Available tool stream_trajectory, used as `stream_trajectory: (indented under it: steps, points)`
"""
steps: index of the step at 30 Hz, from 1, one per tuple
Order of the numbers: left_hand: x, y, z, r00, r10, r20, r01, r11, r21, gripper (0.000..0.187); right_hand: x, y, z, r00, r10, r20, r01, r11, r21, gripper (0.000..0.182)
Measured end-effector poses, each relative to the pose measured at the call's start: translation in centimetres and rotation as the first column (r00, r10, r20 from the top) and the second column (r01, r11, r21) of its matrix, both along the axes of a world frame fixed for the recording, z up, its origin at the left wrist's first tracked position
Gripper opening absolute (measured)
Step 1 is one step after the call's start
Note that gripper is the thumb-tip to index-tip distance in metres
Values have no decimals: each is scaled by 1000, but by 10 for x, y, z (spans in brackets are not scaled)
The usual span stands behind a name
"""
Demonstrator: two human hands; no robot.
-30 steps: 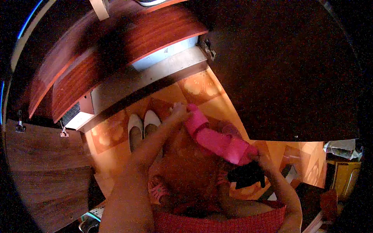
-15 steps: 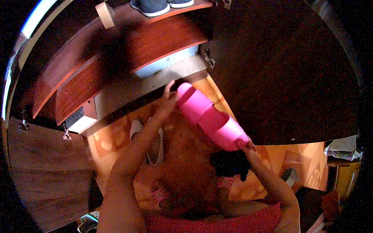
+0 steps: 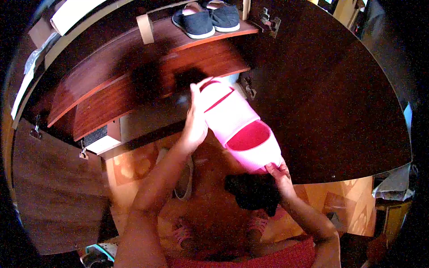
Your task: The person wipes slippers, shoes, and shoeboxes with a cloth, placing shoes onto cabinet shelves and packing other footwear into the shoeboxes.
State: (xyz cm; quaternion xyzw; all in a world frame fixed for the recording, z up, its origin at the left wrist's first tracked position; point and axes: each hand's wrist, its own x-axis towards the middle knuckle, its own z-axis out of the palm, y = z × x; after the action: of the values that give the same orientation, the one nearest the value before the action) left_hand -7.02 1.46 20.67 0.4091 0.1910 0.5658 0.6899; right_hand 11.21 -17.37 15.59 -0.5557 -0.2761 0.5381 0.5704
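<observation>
Pink slippers [image 3: 230, 118], pressed together in one long bundle, are held up between my two hands above the floor. My left hand [image 3: 196, 118] grips their upper left end, with fingers along the side edge. At the lower right end, my right hand [image 3: 278, 172] pinches the rim with thumb and fingers. Below the slippers and beside my right wrist hangs a black item [image 3: 254, 194], too dark to make out. A light-coloured shoe [image 3: 183, 178] stands on the floor under my left forearm.
Dark shoes with white soles [image 3: 199, 24] stand on the upper reddish shelf [image 3: 107, 58]. A box [image 3: 105, 138] sits low in the cabinet. Open cabinet doors flank it, the right one [image 3: 335, 98] large and dark. My sandalled feet are on the patterned floor [image 3: 132, 165].
The slippers have come up toward the camera and look larger and brighter. Both hands rose with them. The view has shifted, so more of the dark shoes shows.
</observation>
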Motion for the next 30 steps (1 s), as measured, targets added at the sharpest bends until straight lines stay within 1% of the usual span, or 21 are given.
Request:
stream_trajectory:
  steps: [3,4,5,7,8,9,11,12,13,15,16,17,19,20,21,23,25,26,27,29,30]
  points:
    - [6,-2,30,999,2,-36,0,997,71,55,-2,5,3,999,15,-51,-13,999,46,34]
    - [6,1,38,998,-12,-62,16,997,75,57,-4,5,8,997,21,-75,-17,998,59,35]
    - [4,5,46,998,-56,-39,59,995,80,57,-6,8,16,997,22,-77,-18,998,57,35]
    - [1,17,51,993,-95,64,88,990,110,62,-12,22,41,999,-7,39,-2,977,213,35]
    - [-4,18,57,978,-199,66,190,974,122,67,-17,28,59,997,-22,-77,37,978,204,36]
    - [-4,15,63,986,-160,38,154,980,125,73,-22,35,77,981,-39,-191,76,979,191,36]
    - [-2,7,69,995,-44,-90,48,998,44,61,-25,53,100,963,-28,-269,98,964,248,39]
    - [-2,11,64,984,-72,-163,86,993,79,57,-26,63,107,966,-49,-255,123,952,280,39]
    - [1,7,70,964,-45,-263,75,992,105,53,-26,75,115,968,-69,-240,145,938,314,40]
    - [7,2,81,944,-14,-329,84,977,197,49,-26,102,131,972,-22,-236,118,908,401,40]
    - [9,16,82,958,-110,-264,194,928,317,49,-23,116,125,956,-19,-292,132,919,372,38]
    - [8,23,81,938,-117,-328,212,938,274,49,-22,123,122,956,-48,-289,148,931,335,35]
    - [10,23,83,950,-117,-288,175,967,186,51,-23,131,120,966,-67,-248,173,883,436,32]
    - [12,25,78,945,-66,-319,111,986,124,53,-22,130,123,968,-31,-250,136,900,414,32]
    - [-4,19,68,949,-76,-304,123,983,136,55,-38,116,128,976,-3,-218,93,911,403,32]
    - [-7,25,57,950,-5,-312,84,967,240,55,-46,118,128,977,7,-211,78,918,388,34]
    - [-14,23,67,974,-31,-225,94,956,277,54,-55,131,128,980,-64,-189,138,902,409,35]
    - [-11,30,70,985,-61,-159,103,957,273,53,-58,137,133,972,-83,-221,167,904,394,33]
    - [-8,38,70,991,-51,-124,86,951,297,50,-58,145,139,978,-45,-204,126,907,402,33]
    - [-5,45,74,994,24,-110,14,944,330,47,-52,176,140,962,40,-272,83,901,425,30]
    - [-7,32,85,989,61,-137,-19,957,289,45,-50,192,142,957,35,-287,83,918,388,24]
